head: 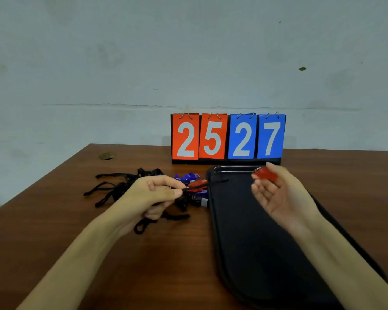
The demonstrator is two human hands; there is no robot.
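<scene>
Head view: right fingers [261, 189] pinch red whistle [265, 174].

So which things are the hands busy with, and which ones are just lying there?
In use:
left hand, pinching a black cord
red piece at that cord's end
right hand, holding another red piece

Lying about:
heap of black cords
blue pieces
black bag
score board
table

Red whistle [265, 173] aloft, blurred; second red whistle [198, 183] on black cord [189, 188].
</scene>
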